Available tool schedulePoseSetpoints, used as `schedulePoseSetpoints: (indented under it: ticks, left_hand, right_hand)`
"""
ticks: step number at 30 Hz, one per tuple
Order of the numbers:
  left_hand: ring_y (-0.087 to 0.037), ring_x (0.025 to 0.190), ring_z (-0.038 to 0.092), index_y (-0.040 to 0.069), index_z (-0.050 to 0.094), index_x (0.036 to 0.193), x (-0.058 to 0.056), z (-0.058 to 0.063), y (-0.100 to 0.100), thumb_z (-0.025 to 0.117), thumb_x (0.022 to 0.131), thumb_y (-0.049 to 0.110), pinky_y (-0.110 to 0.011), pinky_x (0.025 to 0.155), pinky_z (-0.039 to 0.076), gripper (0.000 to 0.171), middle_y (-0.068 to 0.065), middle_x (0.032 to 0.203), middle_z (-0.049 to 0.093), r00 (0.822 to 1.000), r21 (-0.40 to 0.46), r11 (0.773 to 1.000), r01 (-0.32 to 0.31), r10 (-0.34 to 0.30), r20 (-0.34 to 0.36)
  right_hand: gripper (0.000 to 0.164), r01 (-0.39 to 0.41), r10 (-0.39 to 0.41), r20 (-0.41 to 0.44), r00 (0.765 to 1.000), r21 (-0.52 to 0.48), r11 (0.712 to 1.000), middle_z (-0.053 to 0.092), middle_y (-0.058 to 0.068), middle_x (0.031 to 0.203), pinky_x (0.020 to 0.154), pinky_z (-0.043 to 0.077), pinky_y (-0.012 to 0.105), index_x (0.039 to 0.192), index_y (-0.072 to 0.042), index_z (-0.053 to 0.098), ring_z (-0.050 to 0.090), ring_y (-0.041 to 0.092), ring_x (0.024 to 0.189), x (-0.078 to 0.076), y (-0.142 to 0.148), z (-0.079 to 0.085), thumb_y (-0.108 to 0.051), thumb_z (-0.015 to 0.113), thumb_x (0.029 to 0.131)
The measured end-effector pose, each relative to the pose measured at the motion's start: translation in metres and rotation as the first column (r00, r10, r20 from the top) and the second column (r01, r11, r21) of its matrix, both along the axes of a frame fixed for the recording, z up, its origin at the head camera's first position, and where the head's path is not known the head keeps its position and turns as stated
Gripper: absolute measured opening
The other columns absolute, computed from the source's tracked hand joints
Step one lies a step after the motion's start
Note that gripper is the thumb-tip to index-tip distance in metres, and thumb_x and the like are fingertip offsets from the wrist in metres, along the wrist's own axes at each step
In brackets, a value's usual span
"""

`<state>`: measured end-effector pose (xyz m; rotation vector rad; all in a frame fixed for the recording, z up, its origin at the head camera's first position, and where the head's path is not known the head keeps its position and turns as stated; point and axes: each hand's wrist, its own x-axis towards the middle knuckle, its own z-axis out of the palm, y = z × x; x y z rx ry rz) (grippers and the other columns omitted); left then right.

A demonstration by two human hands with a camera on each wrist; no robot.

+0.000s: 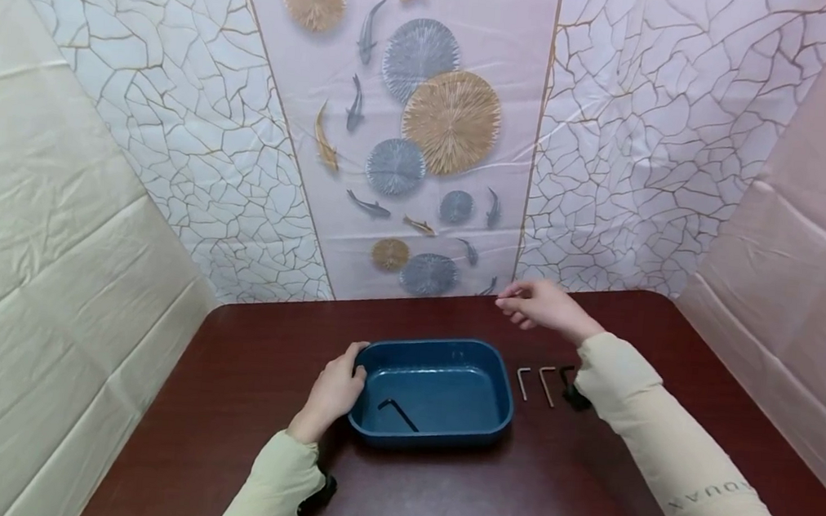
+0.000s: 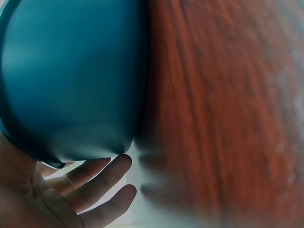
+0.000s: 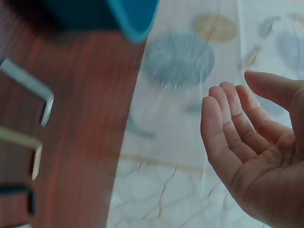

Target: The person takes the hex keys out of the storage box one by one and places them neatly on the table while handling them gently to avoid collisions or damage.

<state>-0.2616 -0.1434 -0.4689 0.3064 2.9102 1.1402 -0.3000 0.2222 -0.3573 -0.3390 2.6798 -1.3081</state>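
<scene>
A blue rectangular tray (image 1: 429, 438) sits on the table with a black hex key (image 1: 402, 415) lying inside it. My left hand (image 1: 334, 386) holds the tray's left end, thumb at the rim and fingers along the outer wall; the left wrist view shows these fingers (image 2: 102, 183) at the wall. My right hand (image 1: 543, 306) is raised near the table's far edge, beyond the tray's right corner. Its fingers (image 3: 225, 118) are loosely bent and hold nothing. Right of the tray lie a silver hex key (image 1: 524, 385), a bronze-coloured hex key (image 1: 547, 387) and a black hex key (image 1: 566, 375).
The dark red wooden table (image 1: 422, 496) ends at a patterned cloth backdrop (image 1: 424, 210). Plain cloth walls stand at the left (image 1: 51, 259) and right (image 1: 788, 266). The right sleeve (image 1: 677, 445) passes over the table beside the hex keys and partly hides the black one's surroundings.
</scene>
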Motion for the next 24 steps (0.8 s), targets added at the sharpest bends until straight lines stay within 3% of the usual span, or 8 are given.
schedulePoseSetpoints:
  ticks: [6,15,24]
  left_hand:
    - [-0.018,0.044,0.042,0.010,0.043,0.150,0.001,-0.001,-0.001,0.046,0.105,0.012,-0.033,0.047,0.039,0.045,-0.006,0.071,0.051,1.000,-0.002,1.000,0.007,-0.007,-0.011]
    - [-0.017,0.045,0.042,0.011,0.044,0.149,-0.002,0.001,-0.001,0.047,0.105,0.014,-0.032,0.048,0.039,0.044,-0.005,0.076,0.053,1.000,-0.012,1.000,0.002,-0.002,-0.026]
    - [-0.018,0.046,0.044,0.011,0.044,0.150,-0.001,-0.001,-0.002,0.047,0.105,0.014,-0.033,0.048,0.041,0.045,-0.005,0.076,0.053,1.000,-0.005,1.000,0.001,-0.001,-0.012]
  right_hand:
    - [0.031,-0.099,0.099,0.032,0.995,0.017,0.995,0.069,0.011,0.101,0.073,0.058,0.038,0.122,0.001,0.065,0.066,0.027,0.086,-0.006,-0.044,0.005,-0.020,0.064,0.100]
    - [0.030,-0.241,0.232,0.099,0.968,0.088,0.967,0.070,0.008,0.103,0.082,0.057,0.045,0.121,-0.006,0.066,0.066,0.037,0.098,-0.008,-0.084,0.005,-0.022,0.069,0.097]
    - [0.032,-0.394,0.374,0.178,0.910,0.091,0.915,0.073,0.003,0.102,0.080,0.057,0.039,0.124,-0.004,0.065,0.068,0.020,0.092,-0.013,-0.105,-0.009,-0.017,0.070,0.095]
